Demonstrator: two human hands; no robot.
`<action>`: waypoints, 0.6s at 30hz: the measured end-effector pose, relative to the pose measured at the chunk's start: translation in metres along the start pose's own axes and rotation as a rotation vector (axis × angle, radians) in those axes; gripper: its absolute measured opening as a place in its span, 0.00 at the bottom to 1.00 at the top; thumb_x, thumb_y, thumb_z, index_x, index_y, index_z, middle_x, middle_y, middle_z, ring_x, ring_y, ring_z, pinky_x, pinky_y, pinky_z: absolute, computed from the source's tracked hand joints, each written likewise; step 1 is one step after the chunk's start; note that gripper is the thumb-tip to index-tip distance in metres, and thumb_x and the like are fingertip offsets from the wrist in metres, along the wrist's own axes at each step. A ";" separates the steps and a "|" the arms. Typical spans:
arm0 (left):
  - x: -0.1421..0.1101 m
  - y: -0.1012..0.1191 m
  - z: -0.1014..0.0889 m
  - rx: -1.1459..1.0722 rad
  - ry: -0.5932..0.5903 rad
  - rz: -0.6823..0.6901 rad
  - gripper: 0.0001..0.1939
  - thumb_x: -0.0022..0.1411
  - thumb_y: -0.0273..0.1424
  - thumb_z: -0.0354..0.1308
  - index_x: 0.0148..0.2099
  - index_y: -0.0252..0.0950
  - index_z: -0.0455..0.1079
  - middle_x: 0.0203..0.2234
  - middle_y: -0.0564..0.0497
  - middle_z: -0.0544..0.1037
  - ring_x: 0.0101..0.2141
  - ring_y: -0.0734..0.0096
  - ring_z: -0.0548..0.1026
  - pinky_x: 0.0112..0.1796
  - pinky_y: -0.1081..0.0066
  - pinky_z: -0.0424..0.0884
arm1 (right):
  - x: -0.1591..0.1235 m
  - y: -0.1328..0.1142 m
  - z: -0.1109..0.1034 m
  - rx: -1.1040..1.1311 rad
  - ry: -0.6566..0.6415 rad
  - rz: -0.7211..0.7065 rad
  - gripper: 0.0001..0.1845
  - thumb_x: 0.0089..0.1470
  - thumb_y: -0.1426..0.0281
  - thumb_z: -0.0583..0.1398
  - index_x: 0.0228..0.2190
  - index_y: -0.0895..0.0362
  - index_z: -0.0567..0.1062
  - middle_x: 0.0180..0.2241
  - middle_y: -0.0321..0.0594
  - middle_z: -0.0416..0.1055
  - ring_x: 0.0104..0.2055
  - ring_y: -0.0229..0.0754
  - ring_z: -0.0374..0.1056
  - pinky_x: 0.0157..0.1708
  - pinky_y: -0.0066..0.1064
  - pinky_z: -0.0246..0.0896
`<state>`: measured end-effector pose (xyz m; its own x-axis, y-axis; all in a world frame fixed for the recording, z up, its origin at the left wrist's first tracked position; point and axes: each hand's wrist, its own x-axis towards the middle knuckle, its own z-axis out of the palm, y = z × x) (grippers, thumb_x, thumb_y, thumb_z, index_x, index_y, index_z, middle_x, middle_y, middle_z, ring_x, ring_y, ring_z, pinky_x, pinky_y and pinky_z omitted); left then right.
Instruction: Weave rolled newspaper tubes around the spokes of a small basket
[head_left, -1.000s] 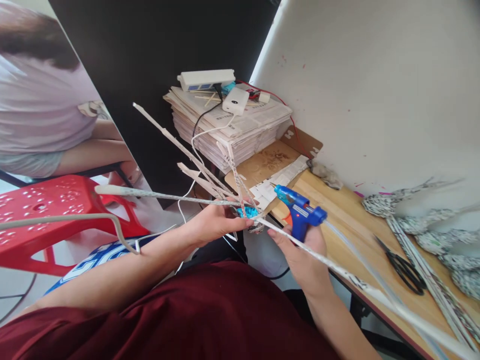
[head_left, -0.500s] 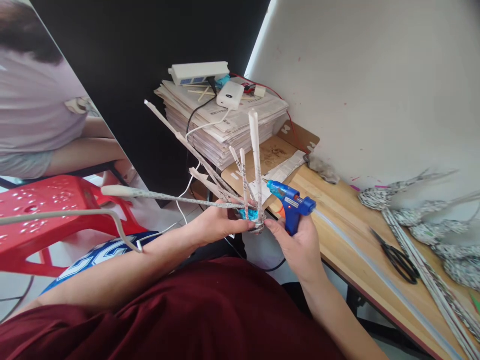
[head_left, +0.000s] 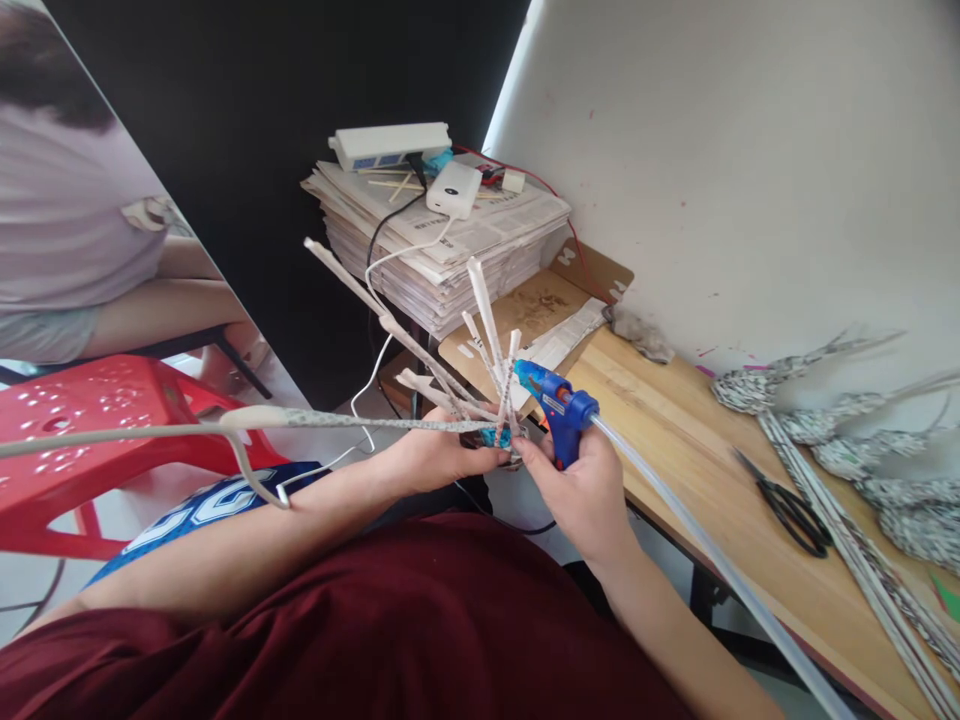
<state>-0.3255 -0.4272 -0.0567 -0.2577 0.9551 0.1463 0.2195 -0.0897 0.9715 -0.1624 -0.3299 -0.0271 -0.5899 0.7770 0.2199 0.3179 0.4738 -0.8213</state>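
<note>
From where I stand, the left hand (head_left: 435, 458) is closed around a small paper weave (head_left: 493, 437), thumb laid along its near side. The weave is held up in front of the worker's dark red shirt (head_left: 360, 610), off the near edge of the desk (head_left: 690, 450), and a bit of blue shows in its middle. Paper rods (head_left: 482, 300) fan out of it: 3 stand roughly upright, while others slant or lie away to the left.

The right hand (head_left: 583, 490) grips a blue glue gun (head_left: 559, 395) by its handle, thumb stretched to the weave's edge. The gun's front end is just beside the upright rods; I can't tell if it touches them. A long clear stick (head_left: 697, 520) runs out of its back, over the desk.

On the desk lie black scissors (head_left: 791, 515), a bunch of rods (head_left: 847, 540) and several woven pieces (head_left: 750, 390) near the wall. At the far end rises a newspaper stack (head_left: 450, 275), with a power strip (head_left: 390, 147) and a white power bank (head_left: 454, 190) on top. To the left are a red stool (head_left: 82, 400) and 1 other person (head_left: 75, 230), seated.
</note>
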 end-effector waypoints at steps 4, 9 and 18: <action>0.002 0.000 0.001 -0.228 0.037 -0.080 0.17 0.56 0.33 0.69 0.47 0.32 0.77 0.41 0.46 0.83 0.43 0.61 0.80 0.46 0.65 0.76 | 0.001 0.011 0.000 0.177 -0.004 0.048 0.19 0.52 0.58 0.70 0.38 0.54 0.71 0.25 0.29 0.66 0.26 0.37 0.63 0.29 0.31 0.64; 0.003 0.008 -0.003 -0.493 0.049 -0.179 0.18 0.56 0.34 0.71 0.48 0.32 0.77 0.40 0.47 0.83 0.37 0.70 0.78 0.39 0.72 0.74 | 0.001 0.031 0.005 0.521 0.024 0.189 0.17 0.56 0.57 0.67 0.39 0.53 0.71 0.25 0.27 0.64 0.23 0.33 0.60 0.22 0.26 0.58; -0.004 0.003 -0.035 -0.486 0.256 -0.270 0.33 0.52 0.38 0.75 0.58 0.36 0.73 0.31 0.51 0.79 0.20 0.84 0.60 0.19 0.78 0.51 | 0.037 0.060 -0.005 0.398 -0.026 0.145 0.24 0.59 0.50 0.62 0.48 0.53 0.76 0.33 0.37 0.71 0.31 0.39 0.66 0.27 0.29 0.63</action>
<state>-0.3568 -0.4409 -0.0479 -0.4755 0.8693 -0.1350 -0.3235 -0.0300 0.9458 -0.1614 -0.2707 -0.0653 -0.5801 0.8108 0.0781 0.0903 0.1593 -0.9831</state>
